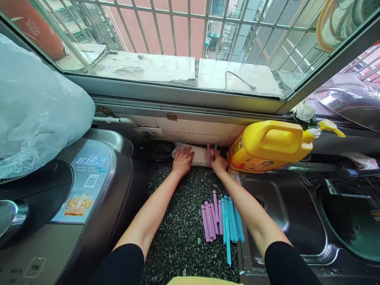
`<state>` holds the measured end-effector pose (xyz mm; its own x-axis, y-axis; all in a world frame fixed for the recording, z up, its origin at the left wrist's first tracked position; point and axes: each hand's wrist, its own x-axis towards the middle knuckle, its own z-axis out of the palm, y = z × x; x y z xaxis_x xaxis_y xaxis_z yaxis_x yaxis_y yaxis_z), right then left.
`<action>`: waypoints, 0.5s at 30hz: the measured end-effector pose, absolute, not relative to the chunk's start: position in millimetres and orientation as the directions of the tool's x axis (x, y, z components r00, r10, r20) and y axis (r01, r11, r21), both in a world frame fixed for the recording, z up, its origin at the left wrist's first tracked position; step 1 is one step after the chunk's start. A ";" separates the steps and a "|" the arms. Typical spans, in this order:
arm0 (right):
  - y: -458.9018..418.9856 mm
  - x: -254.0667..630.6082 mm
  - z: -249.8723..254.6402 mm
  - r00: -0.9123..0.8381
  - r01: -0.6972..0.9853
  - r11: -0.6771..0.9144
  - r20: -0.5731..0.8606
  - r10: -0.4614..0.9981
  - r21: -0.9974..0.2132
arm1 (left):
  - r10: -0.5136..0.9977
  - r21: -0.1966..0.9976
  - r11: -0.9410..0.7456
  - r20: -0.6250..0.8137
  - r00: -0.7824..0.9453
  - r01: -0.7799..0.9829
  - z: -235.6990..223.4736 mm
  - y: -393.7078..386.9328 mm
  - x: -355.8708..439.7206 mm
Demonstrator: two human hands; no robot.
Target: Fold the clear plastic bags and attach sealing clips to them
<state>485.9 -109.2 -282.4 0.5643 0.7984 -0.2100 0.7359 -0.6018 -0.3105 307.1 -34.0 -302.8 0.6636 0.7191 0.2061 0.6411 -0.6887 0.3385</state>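
Note:
A whitish bag [199,155] lies on the dark speckled counter against the tiled wall. My left hand [182,160] rests on its left part with the fingers spread and flat. At the bag's right end, a pink sealing clip [208,152] stands across it. My right hand [219,161] has its fingers closed at this clip, hiding part of it. Nearer to me on the counter are several loose pink sealing clips [210,221] and, beside them, several blue sealing clips [230,221], one sticking out toward me.
A large yellow pump jug [267,146] stands right of my right hand, behind the steel sink [282,209]. A dark rice cooker [118,158] with a plastic bag [38,103] on top takes up the left. The barred window [178,87] runs along the back.

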 end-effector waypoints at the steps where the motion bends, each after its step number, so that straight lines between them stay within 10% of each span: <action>1: -109.6 486.2 -283.1 0.530 0.774 -0.570 -0.208 0.822 -0.276 | 0.732 0.316 -0.673 0.154 0.664 0.669 -305.1 -35.5 307.5; 10: -117.2 484.3 -269.1 0.450 0.876 -0.456 -0.079 0.890 -0.157 | 0.775 0.250 -0.625 0.078 0.628 0.740 -286.8 -36.4 312.3; 15: -129.8 481.6 -262.5 0.089 0.989 -0.087 0.010 0.996 -0.118 | 0.778 0.371 -0.599 0.062 0.625 0.709 -274.0 -52.0 308.7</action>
